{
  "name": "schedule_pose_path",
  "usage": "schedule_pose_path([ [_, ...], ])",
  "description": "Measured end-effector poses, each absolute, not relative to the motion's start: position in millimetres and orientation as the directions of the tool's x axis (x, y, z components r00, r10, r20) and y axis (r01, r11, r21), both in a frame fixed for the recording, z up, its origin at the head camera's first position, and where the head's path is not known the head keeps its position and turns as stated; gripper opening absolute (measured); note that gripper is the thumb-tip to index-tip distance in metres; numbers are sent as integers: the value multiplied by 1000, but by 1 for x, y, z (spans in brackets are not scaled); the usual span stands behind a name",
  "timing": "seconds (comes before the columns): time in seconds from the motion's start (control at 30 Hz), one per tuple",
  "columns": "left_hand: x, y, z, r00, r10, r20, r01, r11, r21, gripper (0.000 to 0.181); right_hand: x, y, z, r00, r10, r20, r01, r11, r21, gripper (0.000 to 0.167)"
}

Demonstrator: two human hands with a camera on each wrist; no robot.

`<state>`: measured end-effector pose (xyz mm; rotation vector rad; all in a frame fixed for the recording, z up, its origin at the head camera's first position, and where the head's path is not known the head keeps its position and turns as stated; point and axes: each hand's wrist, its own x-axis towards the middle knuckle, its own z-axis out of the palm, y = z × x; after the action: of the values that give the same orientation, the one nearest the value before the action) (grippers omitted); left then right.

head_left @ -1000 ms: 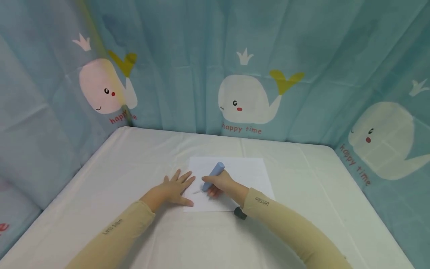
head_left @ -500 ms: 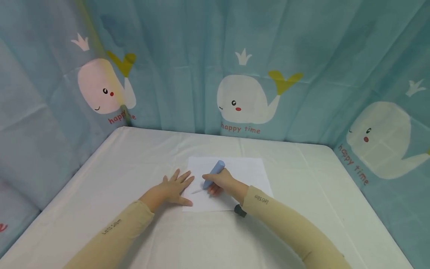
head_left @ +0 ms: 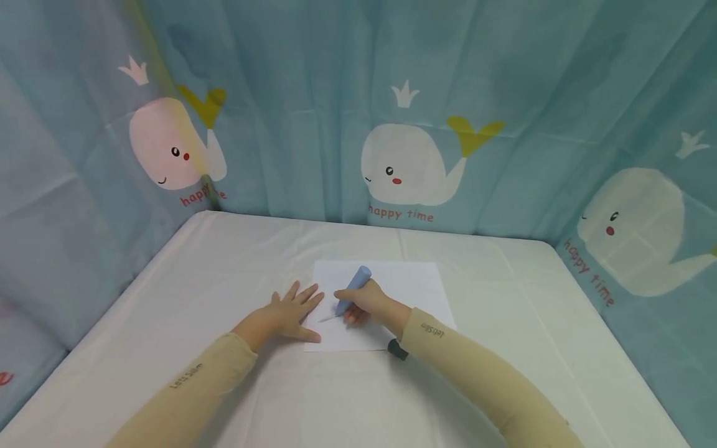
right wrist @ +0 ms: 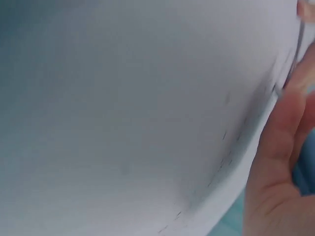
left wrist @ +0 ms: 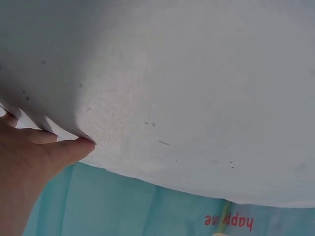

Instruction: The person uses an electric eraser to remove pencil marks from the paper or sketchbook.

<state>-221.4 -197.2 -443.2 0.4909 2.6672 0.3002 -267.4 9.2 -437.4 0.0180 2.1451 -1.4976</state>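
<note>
A sheet of white paper [head_left: 411,277] lies on the white-covered table. My left hand [head_left: 285,317] rests on the paper's left side with fingers spread; its thumb and fingertips also show at the left of the left wrist view. My right hand [head_left: 370,302] grips a thick blue pen-like tool [head_left: 353,289] over the middle of the paper. The tool slants, its thin pale tip pointing down and left at the sheet; whether it touches cannot be told. In the right wrist view part of the blue body [right wrist: 307,164] shows beside the thumb.
A small dark cap-like object [head_left: 397,350] lies at the paper's near edge, partly hidden by the right sleeve [head_left: 437,342]. The tablecloth [head_left: 224,267] reaches back to a blue curtain [head_left: 291,124] with whale prints, which surrounds the table's far side and both flanks.
My right hand with the blue tool shifts very slightly, most recently a little to the left. The left hand stays spread on the paper, and the view drifts a little.
</note>
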Motion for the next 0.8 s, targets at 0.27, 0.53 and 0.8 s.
schedule_pose_path([
  [0.27, -221, -198, -442, -850, 385, -359, 297, 914, 277, 101, -268, 9, -438, -868, -268, -419, 306, 376, -874, 36],
  [0.53, -220, -197, -439, -845, 392, -363, 303, 911, 278, 101, -267, 7, -438, -867, -267, -420, 302, 388, -871, 37],
  [0.8, -221, -198, -442, -849, 381, -365, 298, 917, 265, 101, -265, 5, -437, -863, -279, -422, 296, 398, -868, 36],
])
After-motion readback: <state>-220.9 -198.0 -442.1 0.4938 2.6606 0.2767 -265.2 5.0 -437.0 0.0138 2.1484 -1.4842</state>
